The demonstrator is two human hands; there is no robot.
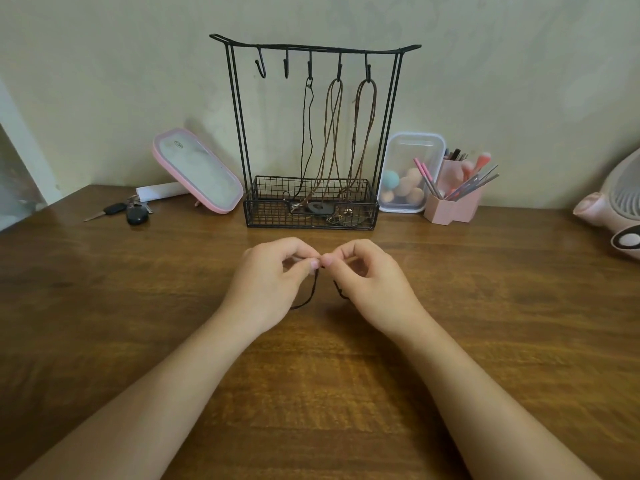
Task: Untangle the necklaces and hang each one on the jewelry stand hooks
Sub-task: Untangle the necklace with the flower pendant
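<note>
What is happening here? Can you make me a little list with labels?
left hand: pinches black cord
right hand: pinches the same cord
jewelry stand: by the wall, five hooks
hung necklaces: three
empty hooks: two, nearest the pink mirror
table: wooden

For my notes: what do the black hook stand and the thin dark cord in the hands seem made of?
The black hook stand: thin rods and grid basket, matte, likely painted metal wire. The thin dark cord: limp, curling, matte; probably textile or leather.
</note>
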